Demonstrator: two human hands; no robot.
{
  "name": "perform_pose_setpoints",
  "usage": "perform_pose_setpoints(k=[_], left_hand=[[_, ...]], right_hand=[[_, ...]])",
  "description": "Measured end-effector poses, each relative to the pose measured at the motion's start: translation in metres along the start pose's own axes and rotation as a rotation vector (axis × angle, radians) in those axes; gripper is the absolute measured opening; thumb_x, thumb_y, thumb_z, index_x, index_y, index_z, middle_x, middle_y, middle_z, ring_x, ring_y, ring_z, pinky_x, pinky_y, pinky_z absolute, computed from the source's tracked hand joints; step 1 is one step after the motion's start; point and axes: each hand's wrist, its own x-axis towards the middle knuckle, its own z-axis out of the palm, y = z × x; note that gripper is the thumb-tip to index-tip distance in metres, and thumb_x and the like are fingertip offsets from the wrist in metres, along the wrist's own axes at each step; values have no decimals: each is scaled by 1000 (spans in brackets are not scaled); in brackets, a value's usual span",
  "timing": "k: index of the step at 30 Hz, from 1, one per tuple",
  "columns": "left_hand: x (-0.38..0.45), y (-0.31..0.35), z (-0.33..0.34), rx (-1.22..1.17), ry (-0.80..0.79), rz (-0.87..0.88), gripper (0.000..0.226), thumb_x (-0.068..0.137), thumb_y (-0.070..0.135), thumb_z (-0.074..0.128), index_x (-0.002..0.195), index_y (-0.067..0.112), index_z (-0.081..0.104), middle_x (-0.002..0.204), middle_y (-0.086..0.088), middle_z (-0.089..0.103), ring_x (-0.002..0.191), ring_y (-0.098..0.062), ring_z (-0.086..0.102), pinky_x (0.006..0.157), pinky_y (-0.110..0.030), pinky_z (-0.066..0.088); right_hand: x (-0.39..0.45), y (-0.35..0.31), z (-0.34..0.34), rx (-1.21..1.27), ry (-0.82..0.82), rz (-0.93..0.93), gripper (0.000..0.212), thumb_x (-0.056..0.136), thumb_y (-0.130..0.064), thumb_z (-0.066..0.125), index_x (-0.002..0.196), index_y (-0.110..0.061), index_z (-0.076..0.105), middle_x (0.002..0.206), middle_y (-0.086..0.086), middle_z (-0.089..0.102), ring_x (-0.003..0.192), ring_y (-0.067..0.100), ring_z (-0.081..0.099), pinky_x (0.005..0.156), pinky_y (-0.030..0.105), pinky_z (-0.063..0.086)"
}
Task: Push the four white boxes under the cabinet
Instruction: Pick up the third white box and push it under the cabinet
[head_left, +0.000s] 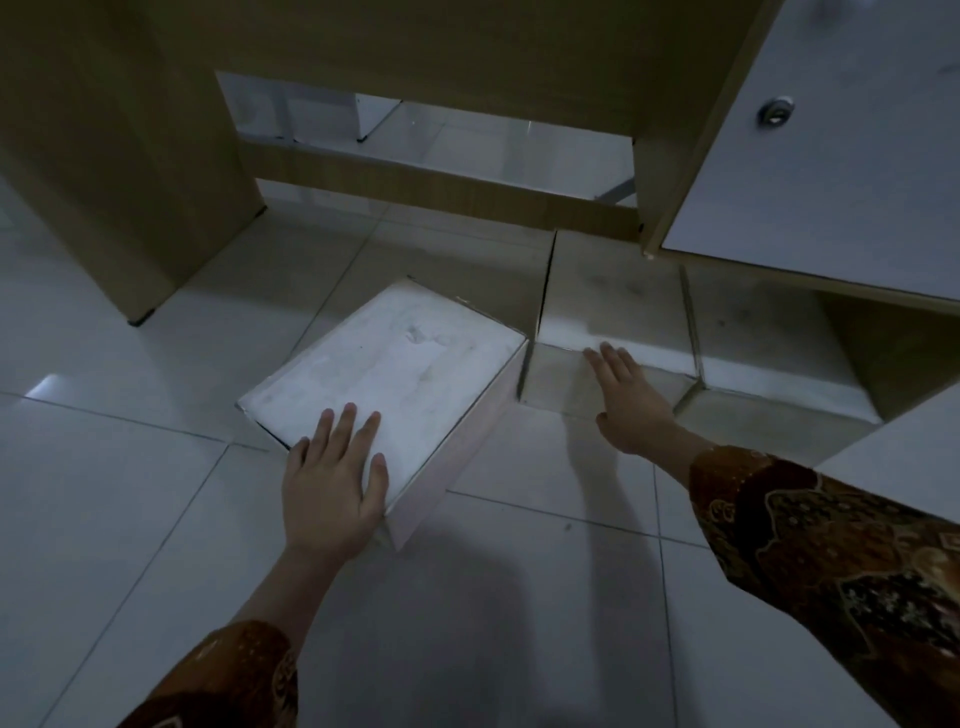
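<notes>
Neither hand grips anything: the left hand (332, 493) lies flat and open, fingers spread, on the near corner of the top of the angled white box (384, 379); the right hand (631, 400) is likewise open, palm pressed against the near face of the middle box (613, 306).

That middle box sits partly beneath the cabinet (810, 171), with a further box (769, 332) just beside it on the right, deeper in shadow. The angled box stands clear on the tiled floor (130, 519), its far corner close to the middle box. A fourth box is not identifiable (dim light).

Judgement: rigid, light cardboard, likely to slide easily on smooth tile. Push low on the near vertical faces; pressing on the lid risks denting or tipping it.
</notes>
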Motion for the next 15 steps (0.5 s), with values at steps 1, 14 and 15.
perform_pose_setpoints(k=[1,14,15], left_hand=[[0,-1,0,0,-1,-2,61,90,41,18,139,18,48,148,-11,44,141,-29,35,107,-47,32],[31,9,-12,-74,10,-50,65,87,54,24,134,18,50,144,-12,47,132,-33,38,106,-45,28],[30,-9,-16,-61,-2,-60,71,84,61,21,136,20,48,147,-13,42,138,-34,30,109,-48,25]], right_hand=[[-3,4,1,-11,1,-5,89,87,-10,54,150,-25,-7,161,-3,-11,148,18,-10,115,38,24],[-60,-154,18,246,95,-430,67,95,-45,38,150,-17,12,161,12,0,148,26,-7,119,41,1],[-65,-169,26,187,62,-498,68,95,-45,38,151,-19,10,161,10,0,148,25,-8,120,42,0]])
